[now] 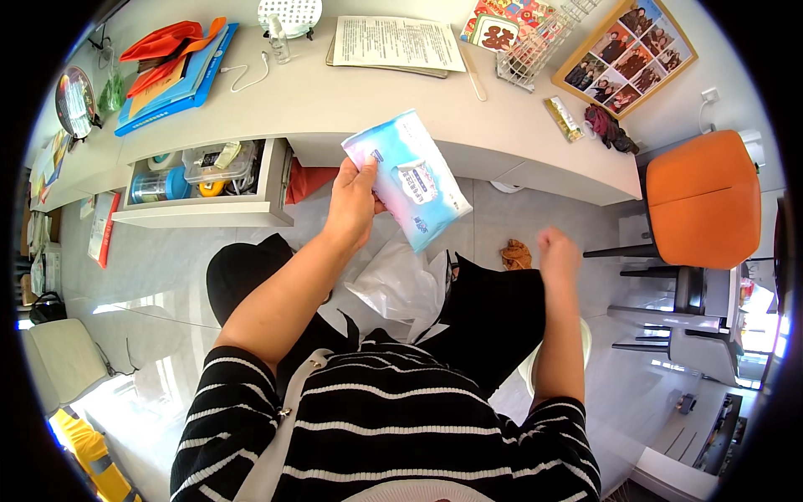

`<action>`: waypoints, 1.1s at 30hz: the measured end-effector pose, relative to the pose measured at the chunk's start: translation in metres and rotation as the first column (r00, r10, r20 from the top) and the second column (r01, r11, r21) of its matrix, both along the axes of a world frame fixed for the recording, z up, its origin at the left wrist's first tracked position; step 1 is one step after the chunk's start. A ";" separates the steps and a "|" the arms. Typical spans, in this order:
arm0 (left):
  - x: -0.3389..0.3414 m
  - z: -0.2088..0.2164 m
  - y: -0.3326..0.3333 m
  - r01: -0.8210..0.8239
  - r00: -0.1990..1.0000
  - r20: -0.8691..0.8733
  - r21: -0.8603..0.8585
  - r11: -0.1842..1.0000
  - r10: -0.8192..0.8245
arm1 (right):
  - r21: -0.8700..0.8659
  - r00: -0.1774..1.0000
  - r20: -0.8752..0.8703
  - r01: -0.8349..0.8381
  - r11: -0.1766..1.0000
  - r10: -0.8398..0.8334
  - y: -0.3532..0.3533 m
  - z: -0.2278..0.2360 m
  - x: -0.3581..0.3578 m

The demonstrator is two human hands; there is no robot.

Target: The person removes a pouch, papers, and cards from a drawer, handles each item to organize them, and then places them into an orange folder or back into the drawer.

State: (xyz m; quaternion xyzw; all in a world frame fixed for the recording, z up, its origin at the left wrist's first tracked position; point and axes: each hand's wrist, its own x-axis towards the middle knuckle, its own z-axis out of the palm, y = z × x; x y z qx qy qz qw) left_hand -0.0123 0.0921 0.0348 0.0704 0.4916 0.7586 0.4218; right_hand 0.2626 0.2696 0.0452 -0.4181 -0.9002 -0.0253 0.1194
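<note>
My left hand grips a soft, flat packet by its left edge. The packet is pale blue, white and pink, and is held tilted just in front of the desk's edge. Over the floor to the right, my right hand is closed; whatever its fingers hold, if anything, is hidden. Beside that hand a crumpled brown thing shows on the floor. A white plastic bag hangs between my knees, below the packet.
An open drawer juts out at the left, holding containers and small items. Papers, folders, a spray bottle and a photo frame are on the desk. An orange chair stands right; a pale bin is beside my right forearm.
</note>
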 end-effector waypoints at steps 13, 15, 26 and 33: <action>0.020 -0.005 -0.002 0.326 0.943 -0.080 0.004 0.945 -0.325 | -0.639 0.707 -0.696 -0.529 0.559 -0.127 -0.071 -0.001 -0.124; 0.020 -0.002 -0.004 0.314 0.944 -0.125 0.052 0.948 -0.306 | -0.695 0.645 -0.702 -0.526 0.490 -0.302 -0.072 -0.014 -0.136; 0.009 0.002 -0.003 0.157 0.974 -0.145 -0.107 0.982 -0.172 | -0.732 0.700 -0.680 -0.626 0.268 -0.221 -0.087 -0.011 -0.137; 0.014 0.000 -0.001 0.410 0.850 -0.238 -0.259 0.874 -0.469 | -0.599 0.490 -0.794 -0.524 0.606 -0.360 -0.074 -0.025 -0.139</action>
